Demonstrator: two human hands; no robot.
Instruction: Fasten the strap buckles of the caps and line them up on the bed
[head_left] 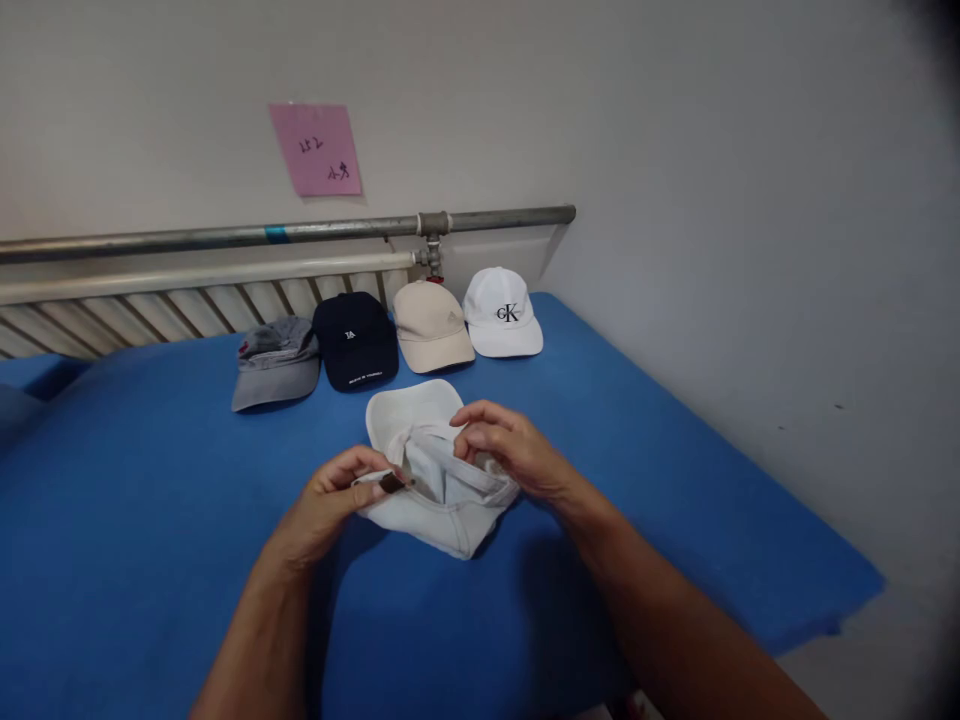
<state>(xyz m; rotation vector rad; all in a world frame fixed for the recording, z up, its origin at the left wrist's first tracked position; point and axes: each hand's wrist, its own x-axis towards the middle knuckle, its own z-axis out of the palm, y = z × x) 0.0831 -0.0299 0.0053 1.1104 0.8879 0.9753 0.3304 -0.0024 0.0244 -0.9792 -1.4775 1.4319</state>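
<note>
A white cap (420, 500) lies upside down on the blue surface (150, 520), its brim pointing away from me. My left hand (337, 500) pinches the cap's back strap, where a small dark buckle (391, 483) shows between thumb and fingers. My right hand (510, 450) has its fingers curled over the cap's inner rim on the right side. Both hands are closed on the cap.
Behind the white cap stand a grey cap (276, 362), a navy cap (355, 340), a beige cap (431, 325) and a white lettered cap (501, 312) in a row. A metal pipe (225, 236) and radiator run along the wall; a pink note (316, 150) hangs above.
</note>
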